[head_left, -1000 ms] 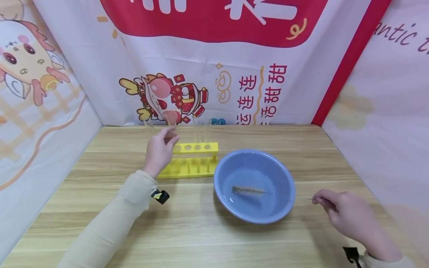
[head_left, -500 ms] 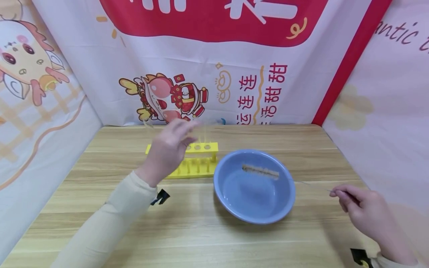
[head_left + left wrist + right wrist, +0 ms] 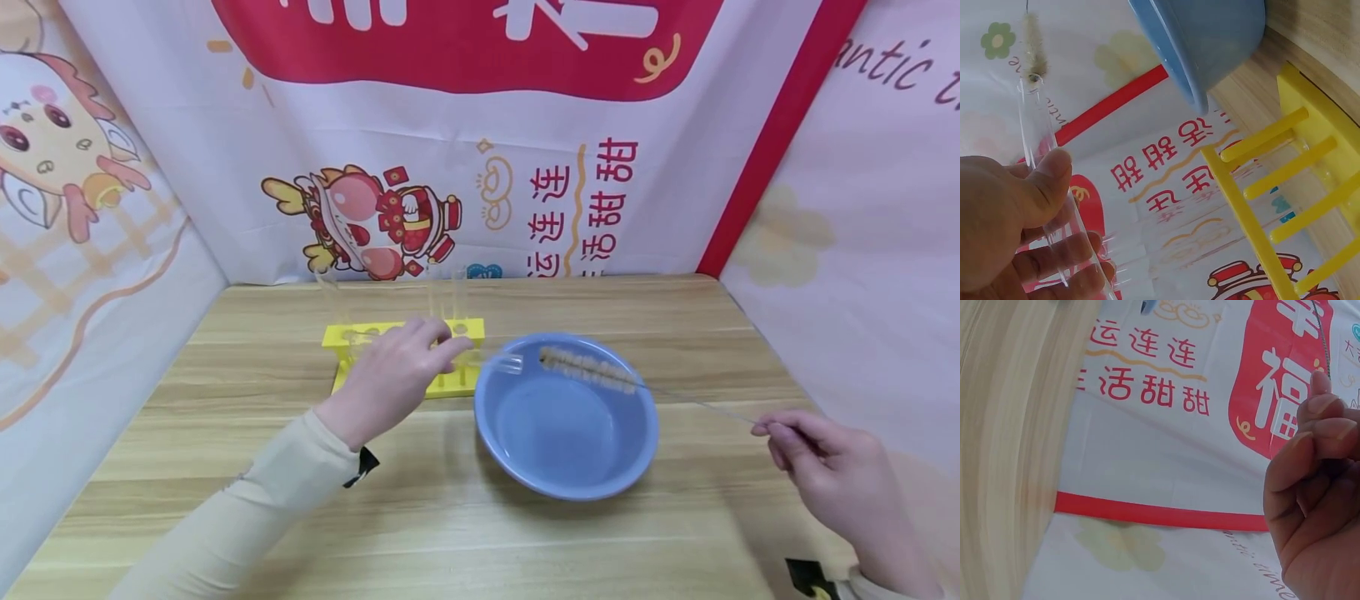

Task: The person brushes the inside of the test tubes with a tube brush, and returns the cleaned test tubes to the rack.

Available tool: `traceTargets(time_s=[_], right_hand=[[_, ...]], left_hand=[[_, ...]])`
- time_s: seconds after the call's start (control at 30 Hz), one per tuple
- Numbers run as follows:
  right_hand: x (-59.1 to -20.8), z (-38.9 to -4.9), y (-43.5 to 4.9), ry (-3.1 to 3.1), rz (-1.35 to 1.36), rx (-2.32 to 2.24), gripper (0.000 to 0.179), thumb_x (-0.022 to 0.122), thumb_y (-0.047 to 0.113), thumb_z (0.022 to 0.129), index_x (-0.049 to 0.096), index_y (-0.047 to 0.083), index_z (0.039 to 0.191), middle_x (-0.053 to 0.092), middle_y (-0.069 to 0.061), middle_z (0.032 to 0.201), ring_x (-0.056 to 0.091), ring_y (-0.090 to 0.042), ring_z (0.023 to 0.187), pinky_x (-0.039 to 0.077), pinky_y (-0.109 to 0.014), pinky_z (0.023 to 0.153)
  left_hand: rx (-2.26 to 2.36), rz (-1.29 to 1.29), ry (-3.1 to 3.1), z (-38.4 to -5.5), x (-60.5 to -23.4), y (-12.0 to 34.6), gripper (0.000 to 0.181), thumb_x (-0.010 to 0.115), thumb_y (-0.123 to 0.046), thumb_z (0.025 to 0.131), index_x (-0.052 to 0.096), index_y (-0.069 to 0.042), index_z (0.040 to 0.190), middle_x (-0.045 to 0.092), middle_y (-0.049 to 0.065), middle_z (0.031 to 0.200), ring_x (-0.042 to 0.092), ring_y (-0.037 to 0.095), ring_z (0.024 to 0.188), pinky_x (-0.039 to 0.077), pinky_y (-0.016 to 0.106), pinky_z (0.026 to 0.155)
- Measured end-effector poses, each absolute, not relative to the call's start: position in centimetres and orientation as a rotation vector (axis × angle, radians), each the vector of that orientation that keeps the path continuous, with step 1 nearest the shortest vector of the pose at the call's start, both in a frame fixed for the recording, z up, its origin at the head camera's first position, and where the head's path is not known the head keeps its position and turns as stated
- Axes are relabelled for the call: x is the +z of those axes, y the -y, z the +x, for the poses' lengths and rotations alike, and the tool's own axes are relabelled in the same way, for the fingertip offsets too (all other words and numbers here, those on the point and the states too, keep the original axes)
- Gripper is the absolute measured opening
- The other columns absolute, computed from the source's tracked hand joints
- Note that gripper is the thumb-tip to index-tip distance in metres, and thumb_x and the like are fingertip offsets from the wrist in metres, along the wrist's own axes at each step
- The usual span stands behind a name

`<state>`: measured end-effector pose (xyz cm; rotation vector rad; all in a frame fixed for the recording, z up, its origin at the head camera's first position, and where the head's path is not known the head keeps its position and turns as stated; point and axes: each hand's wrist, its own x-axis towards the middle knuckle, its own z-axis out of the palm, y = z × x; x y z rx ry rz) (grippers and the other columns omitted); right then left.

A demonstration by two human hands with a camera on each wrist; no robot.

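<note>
My left hand (image 3: 397,375) grips a clear glass test tube (image 3: 506,362) in front of the yellow test tube rack (image 3: 453,387), its mouth end over the basin's left rim. In the left wrist view, thumb and fingers wrap around the tube (image 3: 1038,134). My right hand (image 3: 843,475), to the right of the blue basin (image 3: 637,433), pinches the thin wire handle of a test tube brush (image 3: 588,371). The beige bristles hang over the basin's back part, their tip pointing at the tube. In the left wrist view, the bristles (image 3: 1035,50) overlap the tube's mouth.
Several clear test tubes, among them a leaning one (image 3: 330,296) at the left, stand in the rack. The basin is beside the rack's right end on the wooden table (image 3: 420,533). Printed cloth (image 3: 660,192) hangs behind and at both sides.
My left hand has come from the rack's tubes down and to the right, bringing a test tube. My right hand has drawn the brush up from the basin's bottom and moved right.
</note>
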<state>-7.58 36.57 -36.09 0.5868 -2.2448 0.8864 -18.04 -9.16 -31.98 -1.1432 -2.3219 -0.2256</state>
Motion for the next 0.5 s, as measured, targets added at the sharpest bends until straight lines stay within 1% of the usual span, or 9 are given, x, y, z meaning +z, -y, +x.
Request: traceTargets(time_s=[0.17, 0.3, 0.5], right_hand=[[-36.0, -7.5, -36.3, 2.250, 0.609, 0.904, 0.023, 0.061, -0.022, 0.084, 0.070, -0.001, 0.085, 0.057, 0.012, 0.064, 0.046, 0.003, 0.052, 0.036, -0.012, 0.043], [-36.1, -7.5, -36.1, 2.255, 0.612, 0.915, 0.028, 0.061, -0.024, 0.082, 0.069, 0.002, 0.085, 0.056, 0.010, 0.064, 0.046, 0.002, 0.051, 0.035, -0.013, 0.042], [-36.4, -7.7, -36.1, 2.274, 0.637, 0.849, 0.030, 0.062, -0.023, 0.082, 0.070, 0.005, 0.086, 0.058, 0.011, 0.067, 0.047, 0.002, 0.053, 0.037, -0.011, 0.044]], left_hand=[[-0.226, -1.164, 2.324, -18.1, -32.2, 8.7, 0.043, 0.083, -0.009, 0.080, 0.069, -0.012, 0.121, 0.066, 0.009, 0.101, 0.060, 0.022, 0.081, 0.056, 0.028, 0.064], [-0.231, -1.190, 2.314, -18.1, -32.4, 8.4, 0.043, 0.081, -0.007, 0.082, 0.069, -0.012, 0.123, 0.065, 0.008, 0.100, 0.060, 0.021, 0.080, 0.055, 0.028, 0.066], [-0.191, -1.225, 2.297, -18.2, -32.5, 7.9, 0.040, 0.078, -0.004, 0.085, 0.068, -0.011, 0.123, 0.063, 0.007, 0.097, 0.059, 0.019, 0.078, 0.054, 0.027, 0.065]])
